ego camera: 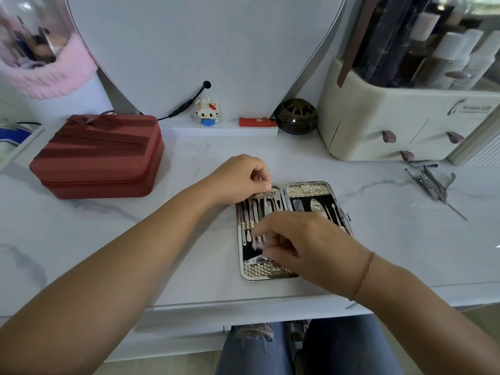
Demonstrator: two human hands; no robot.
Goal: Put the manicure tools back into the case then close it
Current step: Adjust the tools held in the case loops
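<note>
The case (308, 189) is laid open in two halves on the table (189, 239). Many thin tools (253, 212) are kept in its left half, and about four in its right. The top of one is pinched by the left hand (240, 177). The right hand (305, 244) is curled over the left half; what it holds cannot be told. A few loose tools (430, 182) are left well apart on the right.

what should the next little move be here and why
Probably ease the slim tool down into its slot in the left half of the case. The left hand pinches its upper end and the right hand works at the row's lower ends, so it looks half seated. Closing would be too early: loose tools lie on the table.
</note>
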